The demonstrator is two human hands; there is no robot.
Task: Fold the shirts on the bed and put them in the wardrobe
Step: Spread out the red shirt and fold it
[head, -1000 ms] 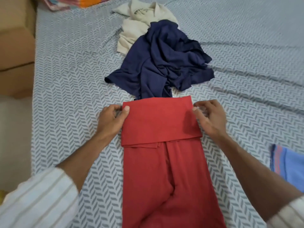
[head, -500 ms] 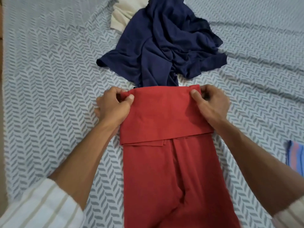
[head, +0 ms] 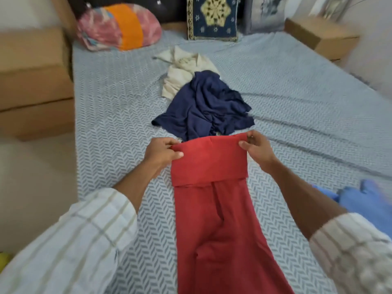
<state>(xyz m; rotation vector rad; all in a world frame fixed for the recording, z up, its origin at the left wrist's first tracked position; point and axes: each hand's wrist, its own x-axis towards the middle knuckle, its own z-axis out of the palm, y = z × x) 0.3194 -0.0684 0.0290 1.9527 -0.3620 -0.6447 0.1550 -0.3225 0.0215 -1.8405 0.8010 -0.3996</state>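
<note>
A second ago the left hand point(head: 162, 152) and right hand point(head: 255, 148) lay at the two sides of the red shirt's point(head: 214, 209) folded-over top, low against the bed point(head: 110, 115). Half a second ago they had slid to its far corners, thumbs on top. Now each pinches a corner and has lifted the folded edge clear of the bed, so that it hangs in front of the near edge of the blue shirt point(head: 203, 107), and the flap below the fold sags slightly between the hands.
</note>
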